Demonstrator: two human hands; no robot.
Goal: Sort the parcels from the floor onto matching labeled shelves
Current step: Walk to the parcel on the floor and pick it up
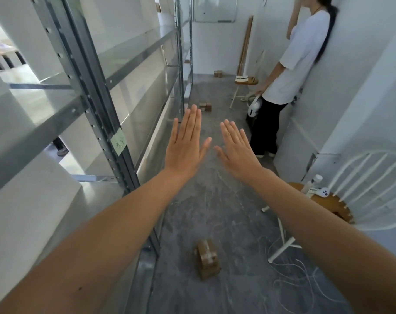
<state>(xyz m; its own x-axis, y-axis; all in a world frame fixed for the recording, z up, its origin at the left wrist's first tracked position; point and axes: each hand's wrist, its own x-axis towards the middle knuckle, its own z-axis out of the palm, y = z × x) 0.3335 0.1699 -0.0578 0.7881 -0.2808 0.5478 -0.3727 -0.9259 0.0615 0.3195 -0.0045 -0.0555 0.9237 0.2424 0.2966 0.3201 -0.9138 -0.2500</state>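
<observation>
My left hand point(186, 141) and my right hand point(236, 148) are stretched out flat in front of me, backs up, fingers apart, holding nothing. Below them a small brown taped parcel point(208, 259) lies on the grey floor. Two more parcels point(205, 106) sit farther down the aisle, just beyond my left fingertips in the view, and another parcel point(218, 73) lies near the far wall. A metal shelf rack point(95, 87) runs along the left, with a green handwritten label point(118, 141) stuck on its upright.
A person in a white shirt point(292, 71) leans on the right wall holding a white device. A wooden stool point(245, 81) stands beside them. A white chair point(360, 191) with a wooden seat is at right. Loose white cables point(292, 275) trail on the floor.
</observation>
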